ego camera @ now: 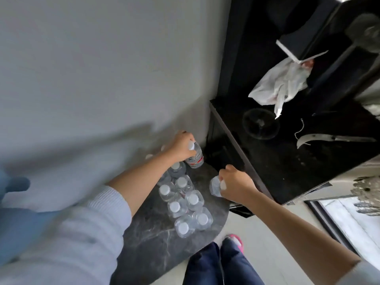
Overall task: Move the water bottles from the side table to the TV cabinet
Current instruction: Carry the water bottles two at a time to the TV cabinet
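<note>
**Clear plastic bottles: two gripped, remainder on table**

Dark grey marble-pattern table [156, 239], rounded edge, set against a pale wall and just beside a black TV cabinet [287, 165].

Cluster of capped water bottles [183, 202] standing upright on the table, white caps up, packed touching one another in rough pairs running from near edge toward the wall. Count uncertain: far end partly hidden under the left forearm.

Left hand [182, 148]: fingers curled over the cap and neck of a labelled bottle [195, 157], red-and-white label visible. Bottle tilted, at the far edge of the table nearest the cabinet corner. Contact between base and tabletop: cannot tell. Pale knitted sleeve [82, 223] pushed up the left forearm.

Right hand [236, 185]: closed around the cap end of a second bottle [214, 186], held tilted with the body pointing left, in the gap between the table edge and the cabinet front. Clear of both surfaces.

Cabinet top, glossy black: none of the bottles on it. Noted there: crumpled white plastic bag [279, 83] hanging from a black box [308, 38], clear round dish [261, 123], short piece of string [299, 130], pale curved strip [320, 138].

Lower frame: dark blue trousers [222, 266], pink footwear [236, 241] on a pale floor. Image blurred at left.
</note>
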A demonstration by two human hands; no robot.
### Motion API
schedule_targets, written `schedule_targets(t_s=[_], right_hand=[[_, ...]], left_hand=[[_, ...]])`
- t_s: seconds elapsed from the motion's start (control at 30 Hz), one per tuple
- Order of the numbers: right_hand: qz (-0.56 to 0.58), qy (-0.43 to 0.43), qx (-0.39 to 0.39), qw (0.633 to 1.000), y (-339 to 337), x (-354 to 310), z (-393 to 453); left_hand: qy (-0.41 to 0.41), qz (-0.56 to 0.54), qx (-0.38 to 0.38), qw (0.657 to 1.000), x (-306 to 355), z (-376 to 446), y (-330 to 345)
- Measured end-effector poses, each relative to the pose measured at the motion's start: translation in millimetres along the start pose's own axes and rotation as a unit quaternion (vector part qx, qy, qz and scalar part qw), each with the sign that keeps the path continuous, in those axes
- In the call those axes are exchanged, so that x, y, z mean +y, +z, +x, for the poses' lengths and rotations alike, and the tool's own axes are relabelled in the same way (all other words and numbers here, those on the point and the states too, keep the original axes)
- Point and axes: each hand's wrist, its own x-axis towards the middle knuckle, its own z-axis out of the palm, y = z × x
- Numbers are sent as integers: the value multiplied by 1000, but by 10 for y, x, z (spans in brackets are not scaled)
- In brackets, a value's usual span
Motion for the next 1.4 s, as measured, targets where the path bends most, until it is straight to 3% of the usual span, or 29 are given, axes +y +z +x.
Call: schedule_targets(t_s=[0.57, 1.0, 1.4], right_hand=[[46, 24, -53, 997, 551, 87, 891], [19, 14, -89, 996, 703, 109, 885], [36, 8, -54, 998, 647, 81, 1075]], left_hand=[[-110, 27, -21, 993, -534, 735, 587], [-89, 45, -49, 994, -663, 797, 693], [-108, 77, -62, 989, -666, 948, 703]])
